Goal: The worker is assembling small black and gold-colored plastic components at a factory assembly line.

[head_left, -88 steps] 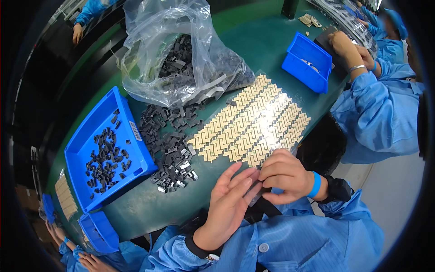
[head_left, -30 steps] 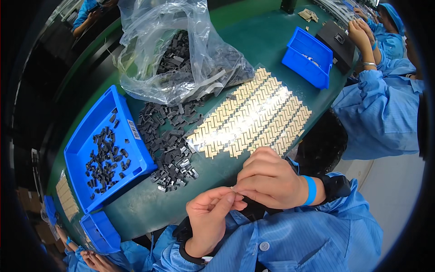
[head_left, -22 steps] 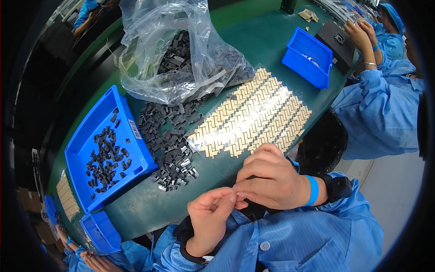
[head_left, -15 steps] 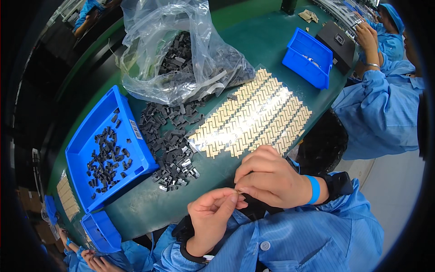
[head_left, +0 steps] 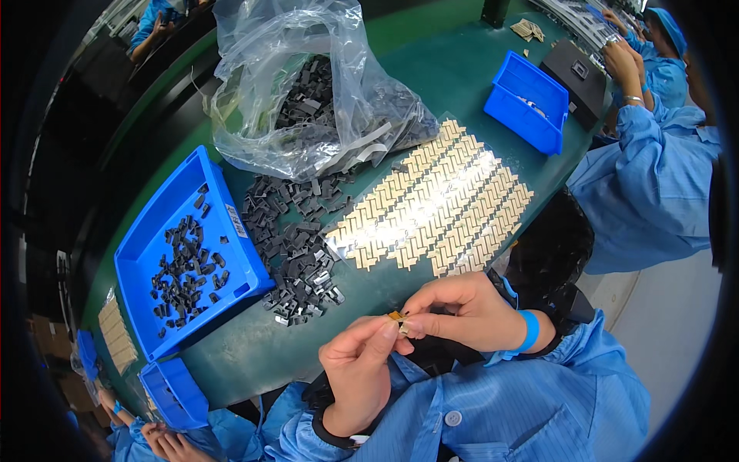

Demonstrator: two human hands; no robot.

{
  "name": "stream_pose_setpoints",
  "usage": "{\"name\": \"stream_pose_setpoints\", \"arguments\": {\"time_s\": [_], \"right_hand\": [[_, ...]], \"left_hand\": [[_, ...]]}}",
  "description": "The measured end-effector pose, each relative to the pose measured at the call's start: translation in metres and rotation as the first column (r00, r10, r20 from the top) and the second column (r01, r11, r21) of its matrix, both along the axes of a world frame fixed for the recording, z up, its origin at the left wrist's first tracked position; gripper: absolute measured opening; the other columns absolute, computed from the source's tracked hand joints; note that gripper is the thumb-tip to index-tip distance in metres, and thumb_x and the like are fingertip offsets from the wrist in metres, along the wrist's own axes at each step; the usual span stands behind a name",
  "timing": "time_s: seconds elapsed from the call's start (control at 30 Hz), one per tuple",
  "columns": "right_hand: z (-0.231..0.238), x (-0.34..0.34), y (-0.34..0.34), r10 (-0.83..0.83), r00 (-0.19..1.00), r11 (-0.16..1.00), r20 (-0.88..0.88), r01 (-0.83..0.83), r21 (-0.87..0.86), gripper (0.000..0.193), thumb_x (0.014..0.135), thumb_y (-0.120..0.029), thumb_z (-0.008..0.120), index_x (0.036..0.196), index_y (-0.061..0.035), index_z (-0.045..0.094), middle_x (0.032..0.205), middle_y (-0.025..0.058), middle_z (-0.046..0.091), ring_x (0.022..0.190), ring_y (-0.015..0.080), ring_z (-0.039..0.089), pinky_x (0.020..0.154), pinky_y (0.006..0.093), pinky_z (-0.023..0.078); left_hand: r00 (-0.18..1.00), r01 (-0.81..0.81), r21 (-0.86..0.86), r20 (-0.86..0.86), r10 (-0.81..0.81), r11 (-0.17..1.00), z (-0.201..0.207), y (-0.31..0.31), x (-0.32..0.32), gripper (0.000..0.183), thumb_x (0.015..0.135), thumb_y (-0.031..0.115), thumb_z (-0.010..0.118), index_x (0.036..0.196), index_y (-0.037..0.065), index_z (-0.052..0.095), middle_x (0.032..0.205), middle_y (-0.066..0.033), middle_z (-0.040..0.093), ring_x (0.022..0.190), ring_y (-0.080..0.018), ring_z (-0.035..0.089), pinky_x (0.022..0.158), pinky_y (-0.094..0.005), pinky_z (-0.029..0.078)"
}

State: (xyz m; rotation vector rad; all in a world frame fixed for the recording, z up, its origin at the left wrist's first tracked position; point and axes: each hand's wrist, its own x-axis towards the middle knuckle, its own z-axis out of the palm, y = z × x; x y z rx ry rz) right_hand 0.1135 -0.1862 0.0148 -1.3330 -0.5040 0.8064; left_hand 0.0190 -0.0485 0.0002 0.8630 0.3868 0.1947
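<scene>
My left hand (head_left: 356,368) and my right hand (head_left: 466,314) meet in front of my chest, near the table's edge. Thumb and forefinger of the left pinch a small piece (head_left: 396,316) with a golden-orange face; most of it is covered by fingertips. My right fingertips are closed against the same spot, where a tiny pale beige bit (head_left: 403,329) shows; whether it is separate, I cannot tell. Beyond my hands lies a clear sheet with rows of beige L-shaped strips (head_left: 431,204). To its left is a heap of small black plastic parts (head_left: 296,254).
A large blue tray (head_left: 127,269) holds more black parts, with a small blue bin (head_left: 173,393) nearer. A clear bag (head_left: 254,146) of black parts stands behind the heap. At right are another blue bin (head_left: 512,112), a black box (head_left: 573,73) and co-workers in blue (head_left: 647,185).
My right hand has turned and lowered, its fingers less arched over the left. The golden-orange face of the small piece now shows between my fingertips.
</scene>
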Motion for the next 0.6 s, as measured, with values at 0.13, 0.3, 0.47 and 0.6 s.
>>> {"name": "stream_pose_setpoints", "arguments": {"time_s": [0.13, 0.3, 0.47, 0.6], "right_hand": [[0.0005, 0.0024, 0.0002, 0.039, 0.999, 0.998, 0.017, -0.039, 0.041, 0.015, 0.083, -0.008, 0.06, 0.093, 0.0039, 0.06, 0.079, 0.0063, 0.063, 0.075, 0.0084, 0.057, 0.067, 0.021, 0.046], [-0.001, 0.002, 0.0003, 0.033, 0.999, 0.999, -0.037, -0.032, 0.037, 0.015, 0.083, -0.008, 0.059, 0.093, 0.004, 0.06, 0.079, 0.0063, 0.063, 0.073, 0.0087, 0.058, 0.065, 0.021, 0.046], [-0.0003, 0.0004, 0.0027, 0.031, 0.98, 0.997, -0.198, -0.017, 0.071, 0.015, 0.083, -0.004, 0.059, 0.094, 0.0063, 0.06, 0.081, 0.0086, 0.063, 0.073, 0.0105, 0.059, 0.067, 0.0215, 0.049], [-0.0022, -0.0014, 0.0037, 0.01, 0.974, 0.998, -0.226, 0.006, 0.07, 0.017, 0.084, -0.006, 0.059, 0.095, 0.0061, 0.06, 0.08, 0.0085, 0.063, 0.071, 0.0097, 0.058, 0.065, 0.0212, 0.049]], "left_hand": [[0.999, 0.028, 0.153, 0.034, -0.033, 0.988, 0.0035, 0.0025, 0.003, 0.014, 0.079, -0.007, 0.058, 0.092, -0.007, 0.062, 0.089, -0.0132, 0.058, 0.07, -0.0158, 0.058, 0.063, -0.0249, 0.049], [0.997, -0.007, 0.278, 0.077, -0.015, 0.961, -0.0001, 0.0049, 0.0021, 0.015, 0.077, -0.009, 0.06, 0.091, -0.006, 0.063, 0.093, -0.0111, 0.056, 0.072, -0.0131, 0.057, 0.064, -0.0216, 0.047], [0.986, -0.149, 0.564, 0.151, 0.076, 0.812, -0.0016, 0.0028, 0.0039, 0.016, 0.075, -0.007, 0.063, 0.09, -0.004, 0.065, 0.09, -0.0091, 0.055, 0.077, -0.0114, 0.053, 0.066, -0.0193, 0.043], [0.985, -0.134, 0.536, 0.167, 0.05, 0.834, -0.0032, 0.0017, 0.0027, 0.017, 0.074, -0.006, 0.064, 0.091, -0.003, 0.065, 0.09, -0.0082, 0.054, 0.08, -0.0118, 0.052, 0.068, -0.0195, 0.042]]}}
